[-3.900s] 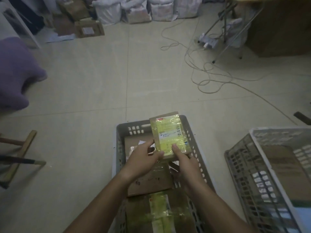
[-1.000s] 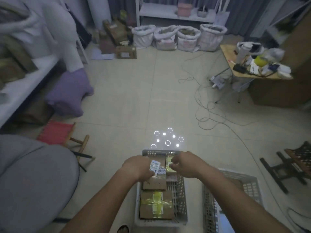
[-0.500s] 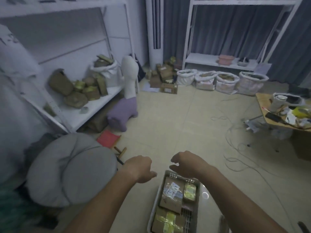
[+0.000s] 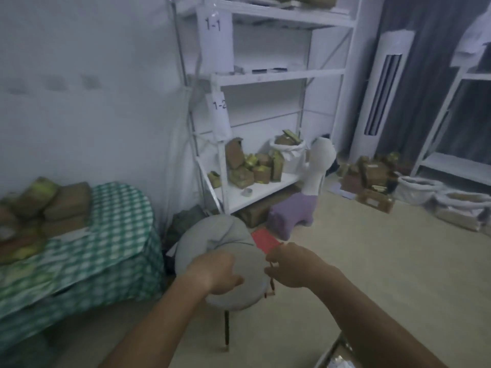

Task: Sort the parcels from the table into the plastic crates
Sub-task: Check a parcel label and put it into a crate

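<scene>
Both hands are out in front at the lower middle of the frame and neither holds anything. The left hand (image 4: 212, 274) hangs with its fingers loosely curled over the grey cushion (image 4: 225, 258) of a stool. The right hand (image 4: 295, 264) is just beside it, fingers also loosely bent and pointing left, with nothing between them.

The parcels (image 4: 45, 205) are well away from both hands: a blurred heap of brown boxes with yellow tape on the table (image 4: 106, 251) with the green checked cloth, at the left edge of the frame. A sliver of a plastic crate (image 4: 332, 354) shows at the bottom edge, under the right forearm.

More brown boxes (image 4: 252, 168) sit on the low shelf of the white rack (image 4: 265, 75) at centre. A purple and white toy animal (image 4: 300, 211) stands on the floor beside it.
</scene>
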